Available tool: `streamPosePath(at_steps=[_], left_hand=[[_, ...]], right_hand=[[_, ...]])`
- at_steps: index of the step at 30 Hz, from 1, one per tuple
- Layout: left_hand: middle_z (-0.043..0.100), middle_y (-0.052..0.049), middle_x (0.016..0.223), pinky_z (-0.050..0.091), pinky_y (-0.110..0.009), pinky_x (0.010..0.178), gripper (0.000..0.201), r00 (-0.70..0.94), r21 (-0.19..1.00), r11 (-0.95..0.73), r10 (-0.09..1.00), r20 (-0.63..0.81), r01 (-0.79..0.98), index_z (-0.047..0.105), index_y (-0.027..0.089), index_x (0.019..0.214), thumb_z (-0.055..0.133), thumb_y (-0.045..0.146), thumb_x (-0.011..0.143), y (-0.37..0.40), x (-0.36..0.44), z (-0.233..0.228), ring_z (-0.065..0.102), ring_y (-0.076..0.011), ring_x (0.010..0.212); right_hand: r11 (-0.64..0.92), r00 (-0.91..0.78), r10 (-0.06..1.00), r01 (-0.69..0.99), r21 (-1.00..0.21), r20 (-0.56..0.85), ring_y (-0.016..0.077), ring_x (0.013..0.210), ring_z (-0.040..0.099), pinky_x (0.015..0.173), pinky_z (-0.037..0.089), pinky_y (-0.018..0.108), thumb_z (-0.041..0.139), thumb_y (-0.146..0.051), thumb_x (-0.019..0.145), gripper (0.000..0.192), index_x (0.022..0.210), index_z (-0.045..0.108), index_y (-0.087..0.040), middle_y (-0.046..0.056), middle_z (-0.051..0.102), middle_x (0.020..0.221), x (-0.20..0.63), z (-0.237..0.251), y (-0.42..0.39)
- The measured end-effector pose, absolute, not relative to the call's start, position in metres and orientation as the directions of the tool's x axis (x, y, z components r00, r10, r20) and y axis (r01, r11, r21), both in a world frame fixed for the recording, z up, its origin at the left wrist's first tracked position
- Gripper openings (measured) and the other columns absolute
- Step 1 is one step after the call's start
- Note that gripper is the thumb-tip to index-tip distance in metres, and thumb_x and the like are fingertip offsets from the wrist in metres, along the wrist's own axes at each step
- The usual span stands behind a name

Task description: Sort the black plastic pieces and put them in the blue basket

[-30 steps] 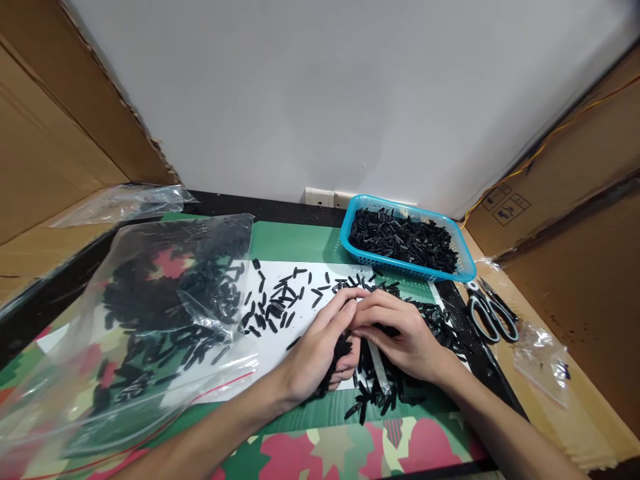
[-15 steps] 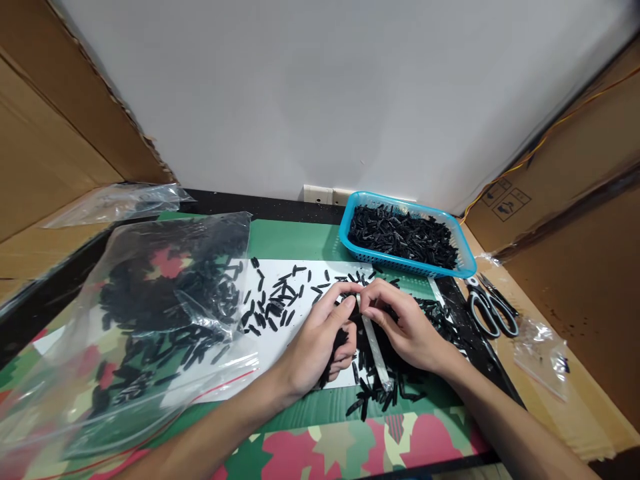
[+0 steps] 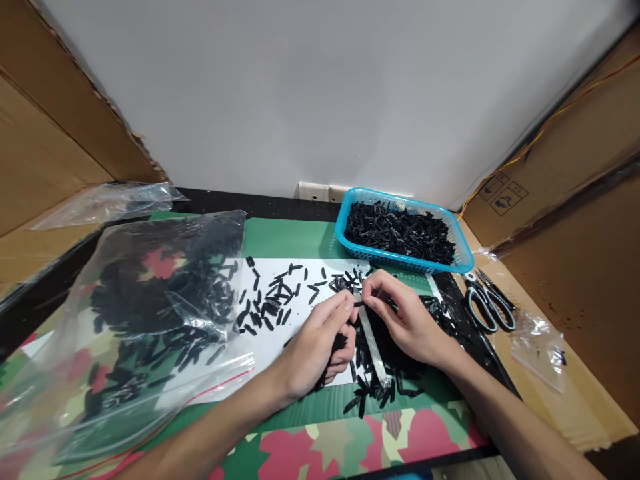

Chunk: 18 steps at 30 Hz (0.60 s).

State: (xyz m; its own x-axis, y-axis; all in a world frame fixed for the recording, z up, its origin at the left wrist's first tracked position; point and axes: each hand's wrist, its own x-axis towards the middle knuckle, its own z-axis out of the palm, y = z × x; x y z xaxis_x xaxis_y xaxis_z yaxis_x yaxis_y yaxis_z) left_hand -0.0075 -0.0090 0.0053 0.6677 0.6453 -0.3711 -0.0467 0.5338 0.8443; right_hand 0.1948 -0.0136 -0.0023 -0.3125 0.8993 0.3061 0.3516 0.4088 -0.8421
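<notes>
Both hands are meeting just in front of the blue basket (image 3: 465, 261), over the white sheet (image 3: 305, 313). The left hand (image 3: 315, 347) is cupping a bunch of small black pieces in its curled fingers while its thumb and forefinger are pinching one small black piece (image 3: 358, 304); the right hand (image 3: 407, 319) is pinching the same piece from the other side. That piece is looking short, slim, dark and matte, like the loose ones scattered on the sheet. A flat metal strip (image 3: 373, 343) is lying beneath the hands, nearer the person than the basket. The cupped bunch could be spilling if the left fingers are loosening, and so tiny a piece could be slipping from the pinch.
</notes>
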Motion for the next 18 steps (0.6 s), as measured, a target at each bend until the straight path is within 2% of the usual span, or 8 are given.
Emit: streamPosePath(at_steps=[5, 9, 18], left_hand=[[0.038, 0.012, 0.051, 0.022, -0.011, 0.032, 0.036, 0.625, 0.845, 0.531, 0.682, -0.380, -0.067, 0.043, 0.027, 0.093, 0.046, 0.061, 0.104, -0.0067, -0.0083, 0.0056, 0.024, -0.0053, 0.036], [0.038, 0.012, 0.051, 0.022, -0.011, 0.033, 0.037, 0.626, 0.849, 0.522, 0.688, -0.367, -0.076, 0.044, 0.026, 0.092, 0.046, 0.061, 0.104, -0.0061, -0.0079, 0.0068, 0.024, -0.0050, 0.036], [0.037, 0.011, 0.051, 0.023, -0.010, 0.033, 0.042, 0.645, 0.863, 0.498, 0.689, -0.332, -0.088, 0.043, 0.023, 0.084, 0.050, 0.061, 0.103, -0.0061, -0.0055, 0.0084, 0.024, -0.0039, 0.037]], right_hand=[[0.474, -0.321, 0.873, 0.383, -0.793, 0.367, 0.0178, 0.087, 0.059, 0.079, 0.047, 0.031, 0.052, -0.022, 0.110, 0.010, 0.111, 0.061, -0.023, 0.005, 0.064, 0.102, 0.1958, -0.0051, -0.0158], [0.506, -0.314, 0.859, 0.410, -0.759, 0.404, 0.0178, 0.083, 0.059, 0.075, 0.047, 0.030, 0.054, -0.022, 0.109, 0.010, 0.105, 0.064, -0.022, 0.004, 0.065, 0.096, 0.1960, -0.0061, -0.0158], [0.418, -0.254, 0.905, 0.379, -0.825, 0.342, 0.0184, 0.082, 0.060, 0.074, 0.047, 0.030, 0.054, -0.026, 0.108, 0.015, 0.097, 0.063, -0.021, 0.004, 0.066, 0.091, 0.1962, 0.0007, -0.0160]])
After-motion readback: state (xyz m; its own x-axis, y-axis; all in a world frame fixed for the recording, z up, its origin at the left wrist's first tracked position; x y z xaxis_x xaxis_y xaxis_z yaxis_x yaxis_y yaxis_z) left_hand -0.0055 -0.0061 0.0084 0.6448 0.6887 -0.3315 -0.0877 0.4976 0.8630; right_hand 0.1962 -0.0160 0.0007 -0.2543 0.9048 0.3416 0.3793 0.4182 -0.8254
